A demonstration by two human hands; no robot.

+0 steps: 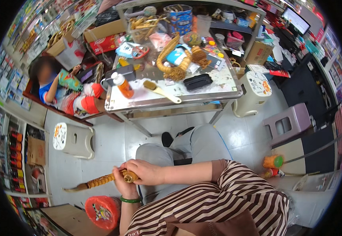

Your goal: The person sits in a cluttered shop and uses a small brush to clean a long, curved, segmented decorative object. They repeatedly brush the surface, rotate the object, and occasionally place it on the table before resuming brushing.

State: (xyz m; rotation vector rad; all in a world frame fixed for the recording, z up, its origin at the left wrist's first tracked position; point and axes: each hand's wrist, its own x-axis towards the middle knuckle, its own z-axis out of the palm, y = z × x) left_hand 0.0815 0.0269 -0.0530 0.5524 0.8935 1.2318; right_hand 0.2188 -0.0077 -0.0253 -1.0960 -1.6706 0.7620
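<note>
Both of my hands hold a yellow-brown segmented, carved-looking piece (pixel 100 180) low over my lap, left of my knees. Its thin, darker tip points left, and a rounded knob shows at the near end. My left hand (pixel 123 183), with a green bangle at the wrist, grips it from below; my right hand (pixel 148 172) closes over it beside the knob. On the metal table lie a wooden-handled brush (pixel 162 92), a black tray (pixel 198 82), an orange bottle with a white cap (pixel 123 85) and similar ringed, curved pieces (pixel 166 57).
A person sits on a wooden chair (pixel 85 121) at the left. Plastic stools stand at left (pixel 73 140) and right (pixel 253 94), with a purple-grey one (pixel 287 124) farther right. A red-lined waste bin (pixel 103 212) is beside my left arm.
</note>
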